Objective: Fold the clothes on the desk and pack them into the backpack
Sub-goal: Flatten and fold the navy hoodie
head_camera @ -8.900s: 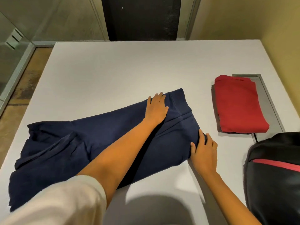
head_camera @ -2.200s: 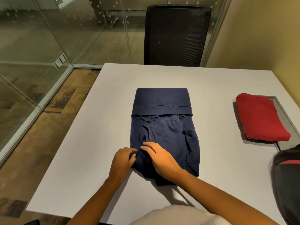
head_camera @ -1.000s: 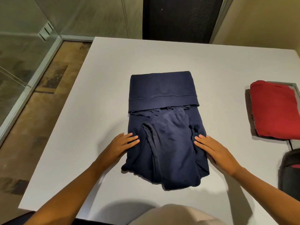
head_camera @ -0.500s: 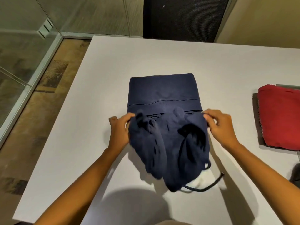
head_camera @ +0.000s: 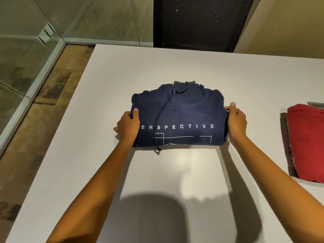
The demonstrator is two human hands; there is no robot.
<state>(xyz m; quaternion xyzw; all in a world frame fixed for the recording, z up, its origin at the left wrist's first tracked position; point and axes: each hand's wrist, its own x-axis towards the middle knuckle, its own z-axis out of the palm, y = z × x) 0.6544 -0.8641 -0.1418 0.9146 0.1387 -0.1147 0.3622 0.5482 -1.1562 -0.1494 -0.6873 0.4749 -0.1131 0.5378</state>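
A navy hoodie (head_camera: 182, 116) lies folded into a compact bundle in the middle of the white desk (head_camera: 175, 181), printed front up with white lettering and a drawstring hanging over it. My left hand (head_camera: 128, 126) grips its left edge, thumb on top. My right hand (head_camera: 235, 120) grips its right edge the same way. A folded red garment (head_camera: 308, 142) lies at the desk's right side, cut off by the frame edge. The backpack is out of view.
A black mesh chair (head_camera: 198, 23) stands behind the desk's far edge. Glass walls and a floor strip run along the left. A dark strip (head_camera: 287, 149) shows under the red garment's left edge.
Both hands carried the lower half of the hoodie up and over the top half. The printed front now faces up, and the hands hold the bundle's two sides.
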